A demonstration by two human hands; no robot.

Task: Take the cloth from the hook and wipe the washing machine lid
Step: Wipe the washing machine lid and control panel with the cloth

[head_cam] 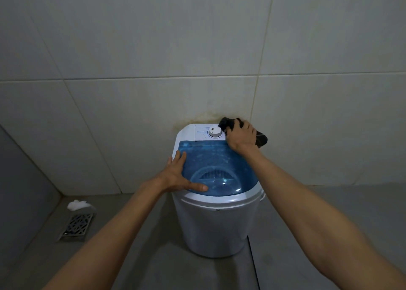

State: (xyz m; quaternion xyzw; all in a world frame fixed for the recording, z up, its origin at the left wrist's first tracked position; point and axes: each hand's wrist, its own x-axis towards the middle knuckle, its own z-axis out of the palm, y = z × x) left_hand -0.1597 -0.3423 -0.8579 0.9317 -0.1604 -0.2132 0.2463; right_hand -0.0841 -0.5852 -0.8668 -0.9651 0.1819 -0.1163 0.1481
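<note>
A small white washing machine stands against the tiled wall, topped by a translucent blue lid. My left hand lies flat on the lid's left edge, fingers spread. My right hand presses a dark cloth onto the machine's back right corner, beside the white control dial. Part of the cloth sticks out past my hand on both sides. No hook is in view.
A metal floor drain sits at the lower left with a crumpled white wad just behind it. Grey floor surrounds the machine, and a stained patch marks the wall behind it.
</note>
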